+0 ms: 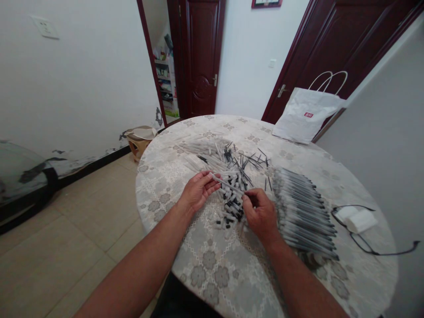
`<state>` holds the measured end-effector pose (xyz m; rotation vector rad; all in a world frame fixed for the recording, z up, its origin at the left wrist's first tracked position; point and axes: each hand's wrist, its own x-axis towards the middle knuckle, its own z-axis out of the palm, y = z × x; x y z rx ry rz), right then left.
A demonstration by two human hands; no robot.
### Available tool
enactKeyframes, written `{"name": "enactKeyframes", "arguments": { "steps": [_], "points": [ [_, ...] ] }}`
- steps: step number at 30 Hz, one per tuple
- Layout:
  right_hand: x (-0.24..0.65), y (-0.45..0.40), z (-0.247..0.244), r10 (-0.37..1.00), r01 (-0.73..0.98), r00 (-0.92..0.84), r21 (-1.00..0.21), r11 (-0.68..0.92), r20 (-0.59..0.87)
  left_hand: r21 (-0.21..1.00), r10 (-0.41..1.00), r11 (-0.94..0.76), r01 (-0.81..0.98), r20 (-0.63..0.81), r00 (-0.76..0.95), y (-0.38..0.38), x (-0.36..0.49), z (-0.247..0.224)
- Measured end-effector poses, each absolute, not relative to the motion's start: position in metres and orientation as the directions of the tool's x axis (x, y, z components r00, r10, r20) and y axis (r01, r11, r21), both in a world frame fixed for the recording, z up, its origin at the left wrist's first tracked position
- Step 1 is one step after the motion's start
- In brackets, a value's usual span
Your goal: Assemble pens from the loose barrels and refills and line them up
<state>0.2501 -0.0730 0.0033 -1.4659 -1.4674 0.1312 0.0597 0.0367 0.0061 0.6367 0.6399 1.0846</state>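
A slim translucent pen barrel (228, 183) is held slantwise between my two hands, above the heap on the table. My left hand (198, 191) pinches its upper left end between thumb and forefinger, the other fingers loosely curled. At the lower right end, the fingers of my right hand (261, 212) are closed on it. Small clear and black pen caps (233, 208) lie piled beneath and between the hands. Farther back are loose empty barrels (198, 150) and scattered thin dark refills (253, 161). Assembled pens (303, 207) lie in a long row right of my right hand.
The round table (212, 274) wears a patterned cloth. Eyeglasses (359, 245) and a white folded packet (361, 219) lie at the right. A white paper bag (304, 117) stands at the back right edge. A stool (137, 143) stands on the floor behind left.
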Motion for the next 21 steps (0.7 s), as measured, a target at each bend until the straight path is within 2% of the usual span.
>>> {"name": "enactKeyframes", "arguments": {
  "steps": [7,14,18,21],
  "points": [
    [0.2498,-0.0708,0.0010,0.816,0.734,0.225,-0.644,0.217,0.532,0.755,0.934,0.324,-0.571,-0.159,0.320,0.0342,0.0603,0.0085],
    [0.2483,-0.0671,-0.0019,0.843,0.806,-0.051,-0.477,0.351,0.535,0.779,0.962,0.258,-0.572,-0.154,0.224,0.0372,0.0616,0.0065],
    [0.2465,-0.0683,0.0003,0.865,0.782,0.004,-0.541,0.310,0.501,0.789,0.967,0.240,-0.565,-0.141,0.213,0.0365,0.0650,0.0040],
    [0.2440,-0.0691,0.0017,0.911,0.693,0.092,-0.682,0.232,0.403,0.798,0.970,0.222,-0.560,-0.124,0.208,0.0357,0.0667,0.0025]
  ]
}}
